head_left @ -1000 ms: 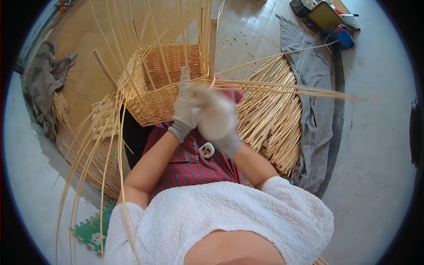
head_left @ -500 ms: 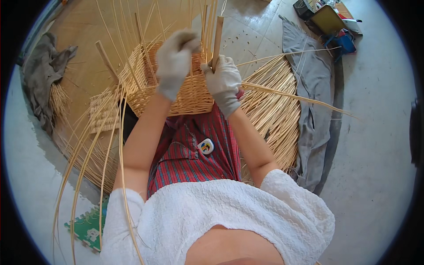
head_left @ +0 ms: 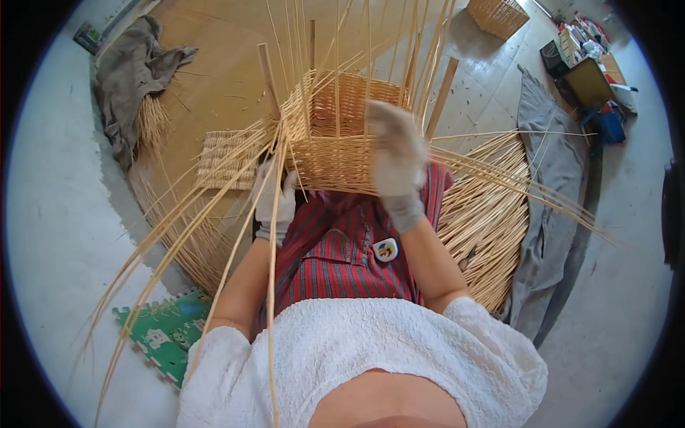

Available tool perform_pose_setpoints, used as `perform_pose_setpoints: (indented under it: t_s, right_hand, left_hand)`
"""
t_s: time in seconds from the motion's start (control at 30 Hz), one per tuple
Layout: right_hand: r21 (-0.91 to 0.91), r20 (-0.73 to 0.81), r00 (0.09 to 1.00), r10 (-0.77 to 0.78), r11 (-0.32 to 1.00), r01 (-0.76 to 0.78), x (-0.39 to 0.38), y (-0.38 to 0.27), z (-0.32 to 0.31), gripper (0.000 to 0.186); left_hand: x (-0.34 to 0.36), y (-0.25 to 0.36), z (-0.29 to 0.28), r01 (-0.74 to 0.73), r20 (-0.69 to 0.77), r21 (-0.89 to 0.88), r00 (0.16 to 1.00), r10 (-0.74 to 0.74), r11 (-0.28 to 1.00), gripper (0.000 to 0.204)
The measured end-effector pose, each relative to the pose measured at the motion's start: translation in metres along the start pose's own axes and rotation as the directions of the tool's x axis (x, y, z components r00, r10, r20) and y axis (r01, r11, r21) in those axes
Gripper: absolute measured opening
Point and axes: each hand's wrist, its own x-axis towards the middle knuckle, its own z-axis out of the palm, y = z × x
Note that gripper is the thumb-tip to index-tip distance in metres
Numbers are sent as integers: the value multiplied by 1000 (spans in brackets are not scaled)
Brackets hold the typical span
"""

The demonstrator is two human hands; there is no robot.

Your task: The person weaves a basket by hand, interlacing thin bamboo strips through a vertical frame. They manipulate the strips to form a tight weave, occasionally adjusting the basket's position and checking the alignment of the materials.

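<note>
**Gloved hands are flanking the near wall of a wicker basket**

A wicker basket is sitting in front of the person, its near bottom edge lying against the red striped cloth that is covering the lap. Thin upright stakes are rising above its walls, and wooden posts are standing at corners of the weave.

The left hand, in a pale glove, is staying close to the basket's near left corner, its thumb pointing up. Long loose rods are passing in front of it and hiding most of its fingers, so whether they are gripping anything cannot be told. The right hand, gloved too, is covering the right part of the near wall; it is blurring, and whether its fingers are open or closed cannot be told.

More rods are stretching out to the right from the basket's right side. Below them, a thick bundle of cut rods is lying on the floor beside a grey cloth. Left of the basket, a flat woven panel is lying near the loose rods, while a green foam mat is showing lower down. A second basket is standing well apart, at the upper right.
</note>
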Motion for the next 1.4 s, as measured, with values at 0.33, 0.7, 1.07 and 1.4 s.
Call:
perform_pose_setpoints:
  t_s: [0.33, 0.7, 1.07, 1.4]
  right_hand:
    - [-23, 118, 755, 645, 762, -647, 54, 91, 140, 104]
    - [239, 225, 834, 503, 801, -548, 40, 88, 130, 58]
    - [-27, -112, 964, -242, 970, 240, 35, 38, 111, 53]
    - [544, 334, 887, 321, 702, -459, -34, 63, 22, 24]
  left_hand:
    - [43, -3, -6, -158, 101, 331, 986, 131, 930, 47]
    - [55, -7, -1, -34, 258, 307, 965, -49, 951, 52]
    - [56, -15, -5, -28, 294, 204, 955, -34, 979, 71]
    - [59, 9, -7, -64, 194, 95, 980, 44, 993, 71]
